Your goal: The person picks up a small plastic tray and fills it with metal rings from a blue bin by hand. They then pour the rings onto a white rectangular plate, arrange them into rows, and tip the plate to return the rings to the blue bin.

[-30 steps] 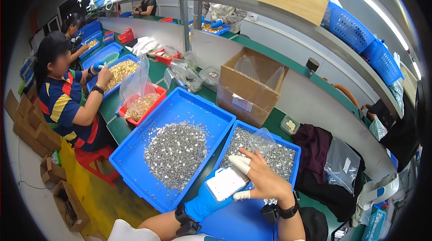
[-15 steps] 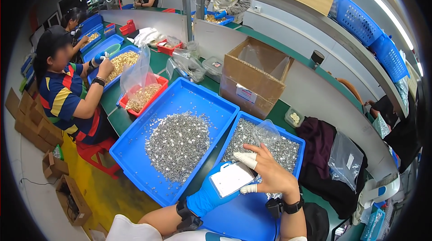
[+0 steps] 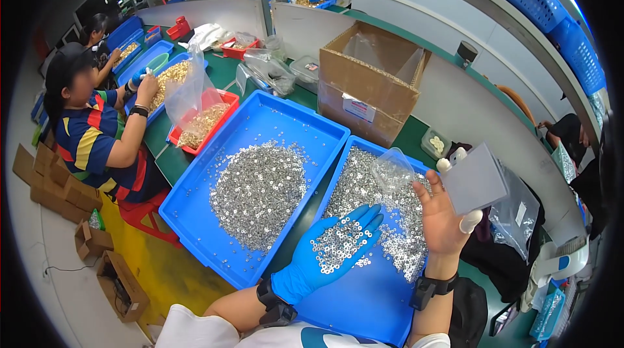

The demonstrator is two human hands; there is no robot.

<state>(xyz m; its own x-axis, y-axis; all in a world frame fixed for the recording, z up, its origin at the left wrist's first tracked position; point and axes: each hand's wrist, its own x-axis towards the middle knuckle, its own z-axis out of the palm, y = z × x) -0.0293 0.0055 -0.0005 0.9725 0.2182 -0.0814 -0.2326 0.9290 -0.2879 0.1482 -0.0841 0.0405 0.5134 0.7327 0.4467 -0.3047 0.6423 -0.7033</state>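
Note:
My left hand (image 3: 301, 265), in a blue glove, is palm up with its fingers stretched nearly flat. A spread of small silvery washers (image 3: 340, 244) lies on its palm and fingers. To the right, my right hand (image 3: 443, 223) is raised with pale finger covers on some fingertips. It grips a flat grey-white square plate (image 3: 476, 180) by the edges, tilted and apart from the left hand. Below both hands is a blue tray (image 3: 354, 302) with many loose washers (image 3: 406, 247) in its far part. A clear plastic scoop-like container (image 3: 392, 170) rests on them.
On the left, a larger blue tray (image 3: 188, 208) holds a wide heap of washers (image 3: 260, 192). A cardboard box (image 3: 364, 97) stands behind. A red bin (image 3: 224, 117) with gold-coloured parts is farther left, near a seated co-worker (image 3: 97, 133). Dark cloth and a plastic bag (image 3: 517, 218) lie right.
My right hand has lifted the plate off the left palm and moved it up to the right. The washers on the left palm now show. The view has shifted slightly.

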